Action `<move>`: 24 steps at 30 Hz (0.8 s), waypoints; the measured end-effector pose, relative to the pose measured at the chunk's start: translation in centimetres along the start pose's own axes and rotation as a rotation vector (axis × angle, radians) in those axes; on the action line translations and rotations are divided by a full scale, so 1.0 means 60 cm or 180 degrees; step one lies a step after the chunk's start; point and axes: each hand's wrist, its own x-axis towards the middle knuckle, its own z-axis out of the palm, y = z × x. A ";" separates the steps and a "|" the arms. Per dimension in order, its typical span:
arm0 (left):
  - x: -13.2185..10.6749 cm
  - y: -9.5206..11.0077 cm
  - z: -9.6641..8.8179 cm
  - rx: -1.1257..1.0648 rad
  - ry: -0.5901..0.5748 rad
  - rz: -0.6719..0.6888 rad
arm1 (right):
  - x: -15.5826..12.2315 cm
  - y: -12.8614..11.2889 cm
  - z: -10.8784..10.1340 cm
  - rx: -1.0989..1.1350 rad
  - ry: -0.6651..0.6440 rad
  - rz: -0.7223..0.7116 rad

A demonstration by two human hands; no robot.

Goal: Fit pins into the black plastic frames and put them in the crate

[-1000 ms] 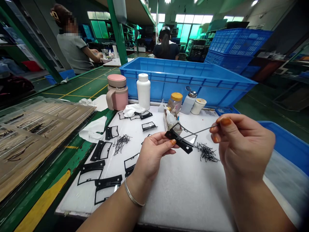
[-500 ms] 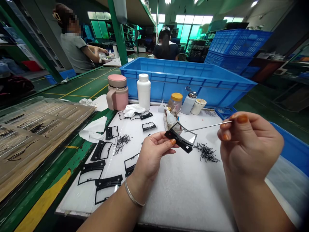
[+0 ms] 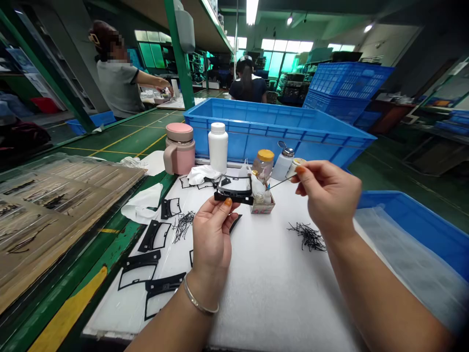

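My left hand (image 3: pixel 211 233) pinches a black plastic frame part (image 3: pixel 234 191) and holds it up over the white foam mat (image 3: pixel 278 283). My right hand (image 3: pixel 328 195) is closed on a thin metal pin (image 3: pixel 280 182), whose tip points left toward a small box of little bottles (image 3: pixel 261 199) beside the frame. A heap of thin black pins (image 3: pixel 308 237) lies on the mat below my right wrist. Another pin heap (image 3: pixel 183 221) lies to the left of my left hand.
Several black frame parts (image 3: pixel 154 235) lie on the mat's left side. A pink mug (image 3: pixel 179 148), white bottle (image 3: pixel 218 141), jar (image 3: pixel 264 162) and dispenser (image 3: pixel 283 164) stand before a big blue crate (image 3: pixel 278 128). Plastic-covered trays (image 3: pixel 47 195) sit left. Two people work at the back.
My left hand raised the frame part and moved it left and away. My right hand swung the pin left toward the small box. The camera view tilted up a little.
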 end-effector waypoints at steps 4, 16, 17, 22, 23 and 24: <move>-0.001 -0.004 0.000 0.0026 -0.0042 -0.0009 | 0.002 0.024 0.036 -0.0678 -0.0589 -0.0208; -0.011 -0.011 0.005 0.1057 -0.0938 -0.0296 | -0.019 -0.004 -0.016 -0.0058 -0.0888 0.0435; -0.014 -0.011 0.006 0.1322 -0.1023 -0.0156 | -0.025 -0.009 -0.028 -0.0019 -0.0896 0.0470; -0.044 -0.020 0.018 0.2753 -0.1247 0.1495 | -0.072 -0.026 -0.083 0.0114 -0.0872 0.0858; -0.051 -0.023 0.019 0.2877 -0.1468 0.1716 | -0.083 -0.029 -0.091 0.0171 -0.0928 0.0973; -0.057 -0.027 0.018 0.2972 -0.1735 0.1813 | -0.094 -0.031 -0.099 0.0245 -0.0997 0.1069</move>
